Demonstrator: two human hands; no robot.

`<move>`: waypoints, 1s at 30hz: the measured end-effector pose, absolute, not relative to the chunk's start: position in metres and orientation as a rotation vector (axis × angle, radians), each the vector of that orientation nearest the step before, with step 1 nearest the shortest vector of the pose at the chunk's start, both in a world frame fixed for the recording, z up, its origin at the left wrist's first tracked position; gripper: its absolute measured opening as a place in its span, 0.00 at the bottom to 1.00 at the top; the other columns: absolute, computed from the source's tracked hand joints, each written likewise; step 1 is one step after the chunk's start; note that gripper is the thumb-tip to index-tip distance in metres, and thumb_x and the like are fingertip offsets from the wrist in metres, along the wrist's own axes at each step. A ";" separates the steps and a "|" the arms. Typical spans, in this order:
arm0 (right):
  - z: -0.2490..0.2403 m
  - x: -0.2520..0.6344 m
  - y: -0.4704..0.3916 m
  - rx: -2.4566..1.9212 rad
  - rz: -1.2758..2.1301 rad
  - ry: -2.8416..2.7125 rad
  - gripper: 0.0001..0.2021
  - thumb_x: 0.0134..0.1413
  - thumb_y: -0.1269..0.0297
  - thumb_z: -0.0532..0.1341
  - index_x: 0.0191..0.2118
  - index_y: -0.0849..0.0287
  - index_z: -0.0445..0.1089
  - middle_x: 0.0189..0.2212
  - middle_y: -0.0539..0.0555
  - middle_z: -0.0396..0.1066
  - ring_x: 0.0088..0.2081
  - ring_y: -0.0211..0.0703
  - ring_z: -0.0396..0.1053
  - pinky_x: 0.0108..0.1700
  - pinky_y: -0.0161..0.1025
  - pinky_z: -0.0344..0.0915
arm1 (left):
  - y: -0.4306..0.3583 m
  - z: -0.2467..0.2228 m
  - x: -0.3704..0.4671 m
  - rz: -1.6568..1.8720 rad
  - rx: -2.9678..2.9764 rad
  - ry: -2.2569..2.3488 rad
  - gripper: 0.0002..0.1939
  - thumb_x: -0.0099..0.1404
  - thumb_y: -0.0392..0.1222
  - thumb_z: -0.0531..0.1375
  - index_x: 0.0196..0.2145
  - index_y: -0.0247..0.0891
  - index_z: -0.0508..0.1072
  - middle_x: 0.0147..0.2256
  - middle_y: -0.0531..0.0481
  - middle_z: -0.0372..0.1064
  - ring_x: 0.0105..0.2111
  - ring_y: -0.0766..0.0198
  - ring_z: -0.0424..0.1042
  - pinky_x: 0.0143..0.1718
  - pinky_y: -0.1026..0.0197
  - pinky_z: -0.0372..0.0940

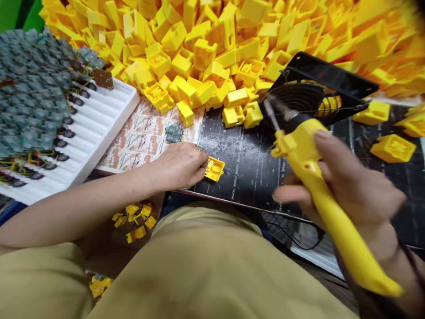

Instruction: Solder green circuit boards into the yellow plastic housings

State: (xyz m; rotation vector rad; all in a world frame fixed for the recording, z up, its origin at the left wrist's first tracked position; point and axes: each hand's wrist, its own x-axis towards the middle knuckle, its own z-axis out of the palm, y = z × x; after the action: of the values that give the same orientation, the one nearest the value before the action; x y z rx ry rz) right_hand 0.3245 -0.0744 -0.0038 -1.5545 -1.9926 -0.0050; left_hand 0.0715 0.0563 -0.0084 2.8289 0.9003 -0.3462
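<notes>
My left hand [184, 166] is closed on the left edge of a small yellow plastic housing [215, 169], which lies on the black bench surface [245, 155]. My right hand [352, 186] grips a yellow soldering gun [318, 177] with a thin metal tube at its front. The tool is raised over the bench, its tip pointing away toward a black fan [299, 97]. A small green circuit board [174, 132] rests just beyond my left hand. The inside of the housing faces up; my fingers hide its left side.
A large heap of yellow housings [199, 53] fills the back. On the left, a white foam tray [99, 128] carries many circuit boards with wires and round black parts. Loose yellow housings [393, 148] sit at the right. More yellow pieces [136, 219] lie below the bench edge.
</notes>
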 end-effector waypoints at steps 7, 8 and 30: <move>-0.029 0.304 0.023 -1.527 -0.407 -2.324 0.11 0.69 0.56 0.56 0.44 0.54 0.74 0.30 0.53 0.72 0.31 0.43 0.70 0.24 0.36 0.53 | 0.054 -0.009 0.073 -0.296 2.835 0.874 0.12 0.63 0.38 0.55 0.33 0.36 0.79 0.29 0.44 0.77 0.33 0.53 0.77 0.30 0.59 0.63; -0.037 0.298 0.037 -1.588 -0.390 -2.359 0.11 0.68 0.56 0.57 0.45 0.54 0.73 0.31 0.55 0.72 0.33 0.46 0.70 0.25 0.36 0.53 | 0.054 -0.009 0.074 -0.296 2.822 0.877 0.12 0.63 0.38 0.55 0.33 0.36 0.79 0.30 0.44 0.78 0.34 0.53 0.78 0.31 0.59 0.64; -0.059 0.313 -0.053 -1.381 0.049 -2.066 0.17 0.57 0.74 0.63 0.51 0.51 0.67 0.40 0.53 0.76 0.46 0.54 0.76 0.49 0.51 0.75 | 0.071 0.004 0.014 -0.039 2.675 0.334 0.15 0.70 0.45 0.58 0.51 0.44 0.75 0.54 0.45 0.74 0.53 0.57 0.73 0.60 0.52 0.60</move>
State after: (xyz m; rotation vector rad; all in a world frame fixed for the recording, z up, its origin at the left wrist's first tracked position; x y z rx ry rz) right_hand 0.3135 -0.0529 -0.0589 -1.3809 -2.0656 0.0486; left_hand 0.0137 0.0705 0.0036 2.6746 0.3336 -0.0391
